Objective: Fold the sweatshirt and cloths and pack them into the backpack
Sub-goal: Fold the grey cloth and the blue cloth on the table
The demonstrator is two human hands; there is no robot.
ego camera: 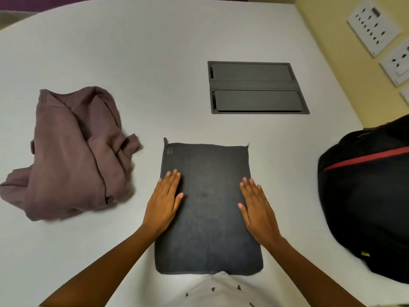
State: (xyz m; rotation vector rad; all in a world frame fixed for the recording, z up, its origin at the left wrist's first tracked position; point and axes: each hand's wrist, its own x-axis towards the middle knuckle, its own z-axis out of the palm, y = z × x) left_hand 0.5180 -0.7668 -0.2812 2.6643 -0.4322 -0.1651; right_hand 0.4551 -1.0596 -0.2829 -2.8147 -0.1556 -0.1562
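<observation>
On the left of the white table [155, 63] lies the sweatshirt [70, 151], a mauve heap, crumpled and unfolded, well apart from everything else. Toward the middle, near the table's front edge, a dark grey cloth [208, 218] is spread flat as a tall rectangle, with a small loop at its far left corner. The left hand [162, 202] rests palm down on the cloth's left edge, fingers straight and close together, thumb out to the side, gripping nothing. The right hand [256, 207] lies flat on the cloth's right edge in the same way, fingers straight, thumb spread toward the middle. Beyond the cloth, a grey hatch [254, 87] with two flaps is set into the tabletop. At the far right the black backpack [365, 200] with a red stripe sits on the table's edge, apart from the cloth. White sockets [374, 25] are fixed to the yellow wall [327, 41] behind it.
</observation>
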